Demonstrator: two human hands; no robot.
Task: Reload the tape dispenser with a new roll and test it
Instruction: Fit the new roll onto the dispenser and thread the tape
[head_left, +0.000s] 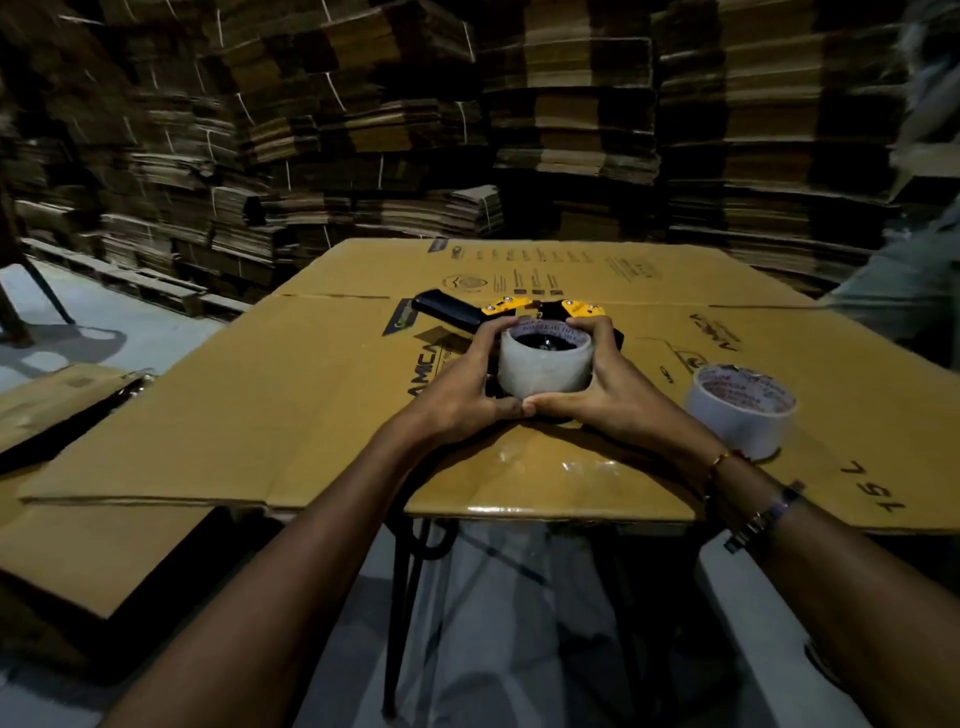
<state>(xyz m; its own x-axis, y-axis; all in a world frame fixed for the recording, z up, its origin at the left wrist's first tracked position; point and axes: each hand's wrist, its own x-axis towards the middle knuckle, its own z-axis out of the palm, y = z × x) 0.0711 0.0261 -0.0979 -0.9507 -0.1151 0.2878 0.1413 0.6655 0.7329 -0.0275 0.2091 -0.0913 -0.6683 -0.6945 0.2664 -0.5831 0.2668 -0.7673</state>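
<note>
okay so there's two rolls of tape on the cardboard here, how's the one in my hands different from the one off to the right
The held roll sits on the tape dispenser, gripped by the left hand and right hand; the spare roll stands alone, untouched. The held roll looks greyer and translucent; the spare roll looks whiter. Both stand core-up over the flattened cardboard, with printed cores.

We reached both bare forearms forward, our left hand (470, 384) and right hand (597, 387) curled toward each other, fingers (584, 327) wrapped round the far side, thumb tips touching in front.
</note>
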